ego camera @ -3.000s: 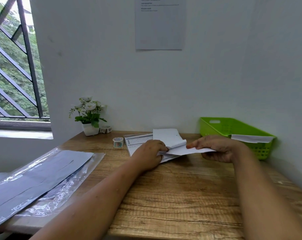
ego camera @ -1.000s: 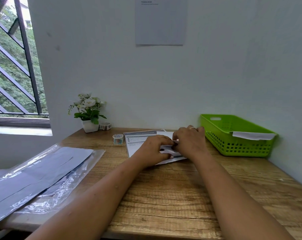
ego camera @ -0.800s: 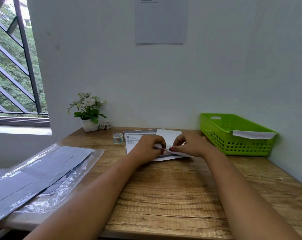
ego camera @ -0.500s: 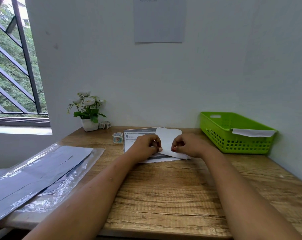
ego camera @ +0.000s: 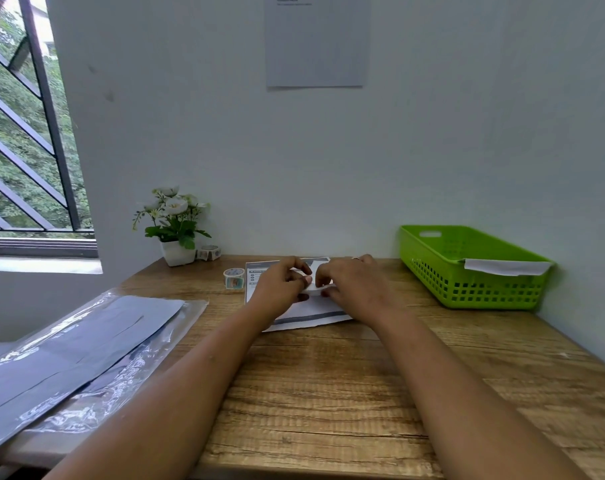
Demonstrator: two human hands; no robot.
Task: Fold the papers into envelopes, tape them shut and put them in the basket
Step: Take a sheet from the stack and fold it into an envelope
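Your left hand point(ego camera: 279, 286) and right hand point(ego camera: 354, 287) meet at the far middle of the wooden table point(ego camera: 329, 375), both pinching the small folded white paper point(ego camera: 314, 287); the green plastic lattice basket point(ego camera: 467, 289) stands far right.

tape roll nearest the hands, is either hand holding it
No, the tape roll sits on the table; left hand and right hand pinch the white paper.

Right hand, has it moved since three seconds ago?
Yes. The right hand has shifted left, away from the green basket, and now sits beside the left hand, both pinching the folded paper.
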